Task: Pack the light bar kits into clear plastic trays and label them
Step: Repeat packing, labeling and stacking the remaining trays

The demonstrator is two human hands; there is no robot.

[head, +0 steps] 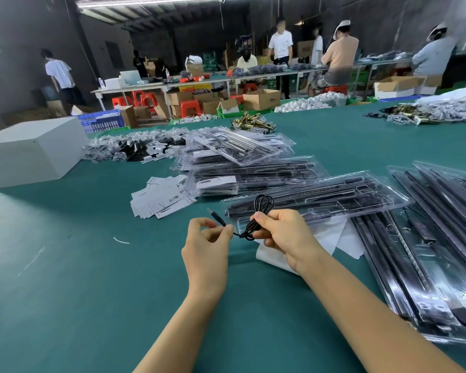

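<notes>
A black USB cable [262,204] is held between both hands above the green table [78,278]. My left hand [207,246] pinches it near the plug end, the plug sticking up to the left. My right hand [283,235] grips the coiled loops, which rise above its fingers. Just behind the hands lies a clear plastic tray [318,195] holding black light bars. A heap of packed trays [240,160] sits further back. White paper labels [162,197] are scattered to the left of the trays.
More trays with black bars [436,251] are piled along the right edge. A white box [30,152] stands at far left. Bagged small parts [124,149] and brass hardware [253,123] lie further back. Several people work at distant benches.
</notes>
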